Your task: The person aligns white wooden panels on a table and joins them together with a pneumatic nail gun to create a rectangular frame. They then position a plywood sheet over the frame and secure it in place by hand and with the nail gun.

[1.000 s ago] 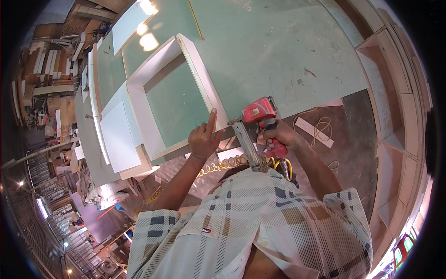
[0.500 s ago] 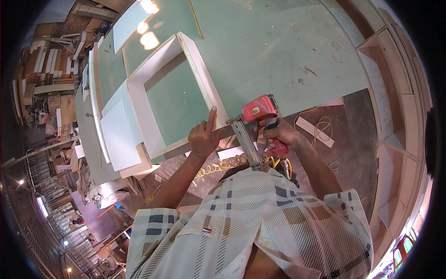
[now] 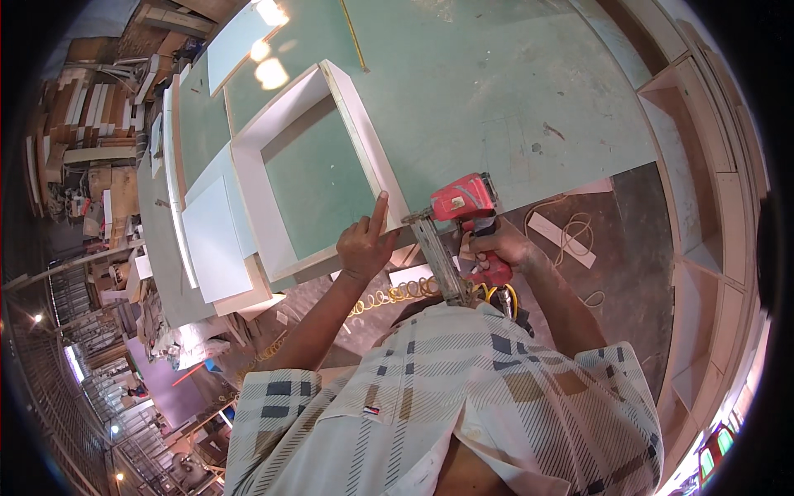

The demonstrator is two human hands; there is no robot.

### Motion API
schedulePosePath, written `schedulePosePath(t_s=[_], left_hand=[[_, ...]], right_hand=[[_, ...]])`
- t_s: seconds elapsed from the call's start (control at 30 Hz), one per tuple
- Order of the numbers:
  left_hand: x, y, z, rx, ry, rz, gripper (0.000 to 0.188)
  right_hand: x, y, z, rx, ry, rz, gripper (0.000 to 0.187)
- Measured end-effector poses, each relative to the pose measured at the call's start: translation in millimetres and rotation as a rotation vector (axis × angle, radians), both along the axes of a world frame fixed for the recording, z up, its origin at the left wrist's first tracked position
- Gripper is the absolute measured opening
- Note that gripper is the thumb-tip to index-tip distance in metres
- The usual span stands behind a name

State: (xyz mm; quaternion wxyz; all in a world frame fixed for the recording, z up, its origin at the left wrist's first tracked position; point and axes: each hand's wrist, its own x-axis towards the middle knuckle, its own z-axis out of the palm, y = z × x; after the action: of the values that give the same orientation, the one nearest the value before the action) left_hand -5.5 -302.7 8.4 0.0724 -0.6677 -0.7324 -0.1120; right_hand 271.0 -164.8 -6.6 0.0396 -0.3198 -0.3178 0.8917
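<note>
A white open rectangular box frame with bare board edges lies on a green tabletop. At its near right corner, my left hand grips the near board, with the index finger stretched along the side board. My right hand is wrapped round the handle of a red nail gun. The gun's nose is against or very close to the outside of that same corner; exact contact cannot be made out. Its long grey magazine points back toward my shirt.
White panels lie left of the frame. A yellow tape measure extends across the far tabletop. A coiled yellow air hose hangs below the near edge. Wooden cabinet carcasses stand along the right. Cord and a white offcut lie on the floor.
The view has shifted very slightly. Both hands, the nail gun and the box frame keep the same places relative to each other.
</note>
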Motion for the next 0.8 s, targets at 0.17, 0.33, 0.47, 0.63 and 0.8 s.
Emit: schedulePosePath(t_s=[0.17,0.33,0.47,0.63,0.8], left_hand=[[0.2,0.7,0.3,-0.002,0.001,-0.004,0.095],[1.5,0.4,1.5,-0.003,0.022,0.0,0.093],[3.6,-4.5,5.3,-0.032,0.027,0.016,0.088],[7.9,-5.7,15.3,0.041,-0.032,0.045,0.085],[6.7,-16.3,28.0,-0.017,-0.173,0.026,0.084]], right_hand=[[-0.2,2.8,-1.3,-0.002,-0.014,0.004,0.005],[1.4,12.7,-22.4,-0.021,0.078,0.034,0.025],[2.0,31.6,-9.4,0.09,-0.012,0.016,0.031],[10.6,95.5,-2.0,0.119,-0.07,-0.07,0.039],[27.1,160.0,-2.5,0.196,-0.096,-0.151,0.037]])
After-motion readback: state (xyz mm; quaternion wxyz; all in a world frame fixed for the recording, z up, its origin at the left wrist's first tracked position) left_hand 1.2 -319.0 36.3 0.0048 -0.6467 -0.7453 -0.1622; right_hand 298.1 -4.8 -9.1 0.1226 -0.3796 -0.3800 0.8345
